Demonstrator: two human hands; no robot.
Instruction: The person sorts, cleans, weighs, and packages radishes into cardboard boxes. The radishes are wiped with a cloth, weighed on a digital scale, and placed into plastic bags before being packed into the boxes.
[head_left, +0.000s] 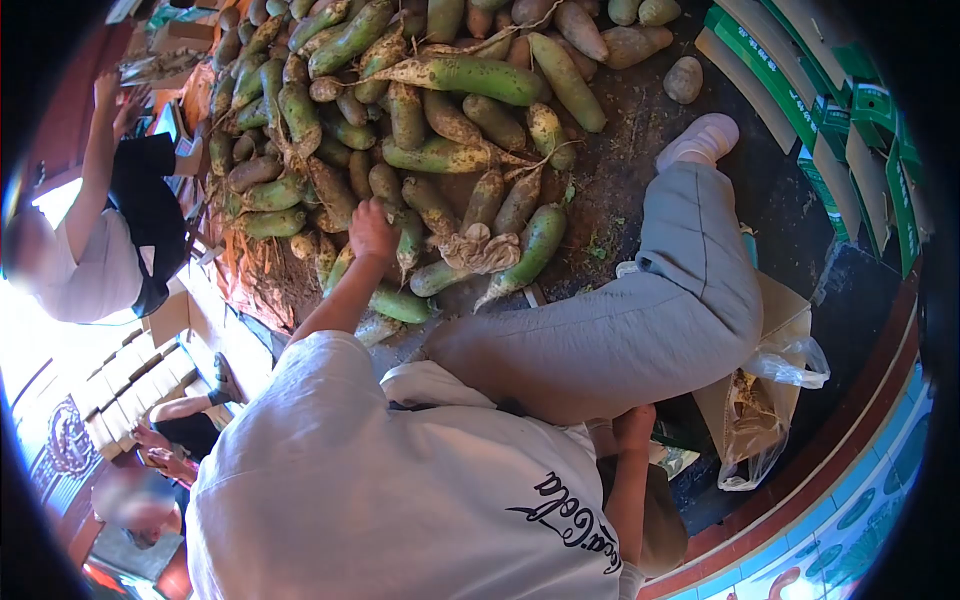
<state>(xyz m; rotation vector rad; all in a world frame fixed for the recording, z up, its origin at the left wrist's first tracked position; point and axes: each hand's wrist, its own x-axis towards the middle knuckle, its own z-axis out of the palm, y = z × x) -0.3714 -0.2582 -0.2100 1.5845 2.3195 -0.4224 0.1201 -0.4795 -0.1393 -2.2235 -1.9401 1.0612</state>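
Note:
My left hand (373, 232) is stretched out to the near side of a large pile of green radishes (460, 78). Its fingers curl down among the roots, and what lies under them is hidden. A soil-covered radish (332, 190) lies just beyond the fingers, and another radish (411, 240) is beside them. Close by on the right sit some withered leaves or crumpled wrapping (478, 248). Down beside my bent leg (600, 335), my right hand (634, 428) is low, its fingers mostly hidden, near a partly covered packet (672, 458).
Flattened green-and-brown cartons (850, 130) stand at the right. An open cardboard box with a clear plastic bag (755, 430) lies beside my leg. One loose round root (683, 80) is on the dark floor. Two other people (100, 240) are at the left, near stacked boxes (135, 385).

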